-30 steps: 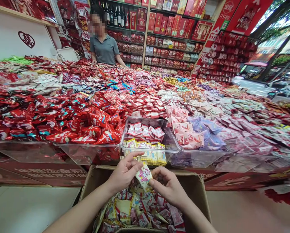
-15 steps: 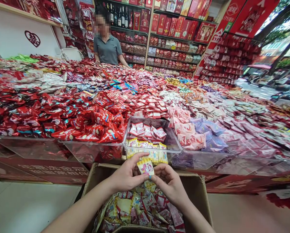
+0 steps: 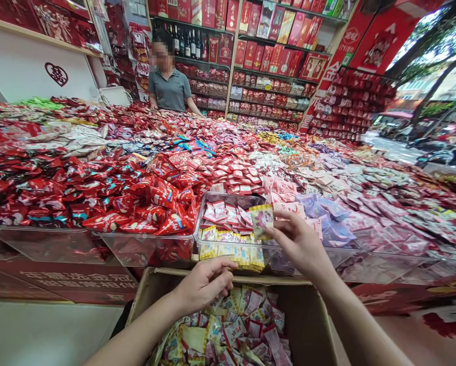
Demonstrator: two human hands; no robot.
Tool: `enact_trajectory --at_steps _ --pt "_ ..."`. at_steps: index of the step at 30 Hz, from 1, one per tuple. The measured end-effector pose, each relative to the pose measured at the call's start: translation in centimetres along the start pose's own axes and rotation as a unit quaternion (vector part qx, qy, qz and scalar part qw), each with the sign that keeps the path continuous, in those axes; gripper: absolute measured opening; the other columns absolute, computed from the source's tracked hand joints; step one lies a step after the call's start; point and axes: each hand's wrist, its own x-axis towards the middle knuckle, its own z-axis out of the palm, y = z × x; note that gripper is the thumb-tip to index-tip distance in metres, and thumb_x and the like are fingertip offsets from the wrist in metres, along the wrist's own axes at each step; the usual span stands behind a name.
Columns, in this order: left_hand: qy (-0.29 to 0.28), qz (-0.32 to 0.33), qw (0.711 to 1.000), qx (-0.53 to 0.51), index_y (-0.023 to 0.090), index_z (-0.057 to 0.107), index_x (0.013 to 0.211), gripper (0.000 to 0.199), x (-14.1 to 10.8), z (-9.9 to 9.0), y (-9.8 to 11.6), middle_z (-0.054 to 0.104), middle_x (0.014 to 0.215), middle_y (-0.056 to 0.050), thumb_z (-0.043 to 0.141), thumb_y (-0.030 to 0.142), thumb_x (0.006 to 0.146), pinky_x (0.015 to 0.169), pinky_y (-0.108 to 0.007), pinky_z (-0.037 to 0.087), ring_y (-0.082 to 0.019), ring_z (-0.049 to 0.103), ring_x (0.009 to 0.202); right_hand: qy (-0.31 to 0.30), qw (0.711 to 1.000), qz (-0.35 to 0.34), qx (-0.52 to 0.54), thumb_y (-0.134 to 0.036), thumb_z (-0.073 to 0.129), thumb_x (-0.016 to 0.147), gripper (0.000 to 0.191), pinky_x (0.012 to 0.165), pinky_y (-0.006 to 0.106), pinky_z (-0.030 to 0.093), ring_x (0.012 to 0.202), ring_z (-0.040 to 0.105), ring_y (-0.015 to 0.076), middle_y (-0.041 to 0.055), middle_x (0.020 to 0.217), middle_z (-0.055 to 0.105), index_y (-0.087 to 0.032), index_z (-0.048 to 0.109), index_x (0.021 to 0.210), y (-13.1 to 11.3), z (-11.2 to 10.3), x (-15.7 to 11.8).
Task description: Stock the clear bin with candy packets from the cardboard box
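My right hand (image 3: 302,241) pinches a small yellow-and-white candy packet (image 3: 262,222) between thumb and fingers. It holds the packet upright over the right side of a clear plastic bin (image 3: 231,240). Inside the bin, yellow-edged packets (image 3: 228,245) stand in rows at the front, with red-and-white packets (image 3: 228,213) behind them. My left hand (image 3: 208,284) hovers above the near cardboard box, holding nothing, its fingers loosely bent and apart. Many mixed candy packets (image 3: 231,325) lie in that cardboard box (image 3: 307,315).
Red candy bags (image 3: 166,203) fill the bins on the left; pink and purple packets (image 3: 323,213) lie to the right. A person in a grey shirt (image 3: 170,89) stands behind the wide display. Shelves with boxes and bottles (image 3: 189,43) rise at the back.
My right hand has carried the candy packet up and to the right, from between both hands to over the bin. My left hand has let go of it and dropped slightly.
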Motion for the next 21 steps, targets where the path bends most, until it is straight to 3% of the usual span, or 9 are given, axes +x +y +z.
enact_trajectory --at_steps 3,7,11,15,17,21 --pt "0.005 0.033 0.997 0.063 0.015 0.054 0.098 0.024 0.0 0.0 0.2 0.058 0.070 -0.002 0.045 0.031 0.082 0.053 -0.021 0.042 -0.011 0.053 0.057 -0.105 0.981 0.034 -0.156 -0.028 0.055 0.074 0.031 0.057 0.025 0.040 0.064 0.057 0.0145 0.0027 0.072 0.063 -0.016 0.049 0.102 -0.1 -0.2 3.8" --pt "0.009 0.063 0.989 0.137 0.014 0.057 0.095 0.021 -0.3 -0.1 0.2 0.058 0.069 -0.002 0.047 0.026 0.081 0.053 -0.020 0.040 -0.010 0.049 0.056 -0.199 0.922 0.089 -0.321 -0.026 0.060 0.070 0.041 0.053 0.023 0.035 0.060 0.055 0.0137 0.0031 0.073 0.063 -0.016 0.048 0.108 -1.0 1.1 6.2" --pt "0.018 0.094 0.978 0.185 0.013 0.059 0.093 0.019 -0.4 -0.1 0.2 0.058 0.070 -0.003 0.049 0.022 0.079 0.059 -0.021 0.041 -0.012 0.051 0.062 -0.301 0.869 0.140 -0.368 -0.027 0.061 0.066 0.051 0.049 0.021 0.035 0.060 0.056 0.0139 0.0059 0.082 0.062 -0.015 0.043 0.112 -1.9 2.4 6.6" --pt "0.011 0.102 0.977 0.186 0.013 0.060 0.092 0.018 -0.5 -0.1 0.2 0.058 0.070 -0.002 0.049 0.019 0.078 0.058 -0.020 0.041 -0.011 0.051 0.061 -0.353 0.816 0.088 -0.449 -0.023 0.061 0.062 0.030 0.051 0.021 0.033 0.075 0.056 0.0188 0.0092 0.089 0.062 -0.015 0.056 0.091 -1.4 3.2 6.7" --pt "0.007 0.107 0.978 0.181 0.013 0.060 0.092 0.018 -0.6 -0.1 0.2 0.058 0.070 -0.002 0.049 0.018 0.078 0.058 -0.019 0.041 -0.011 0.051 0.061 -0.380 0.798 0.067 -0.463 -0.019 0.057 0.064 0.019 0.050 0.021 0.033 0.072 0.056 0.0184 0.0086 0.083 0.063 -0.015 0.059 0.082 -1.2 3.5 6.7" --pt "0.005 0.113 0.976 0.185 0.012 0.060 0.092 0.018 -0.6 -0.2 0.4 0.058 0.069 -0.002 0.049 0.016 0.078 0.058 -0.019 0.041 -0.010 0.051 0.060 -0.470 0.760 0.096 -0.439 -0.017 0.055 0.062 0.014 0.043 0.021 0.029 0.050 0.051 0.0134 0.0035 0.059 0.060 -0.015 0.061 0.074 -1.7 3.7 6.8"
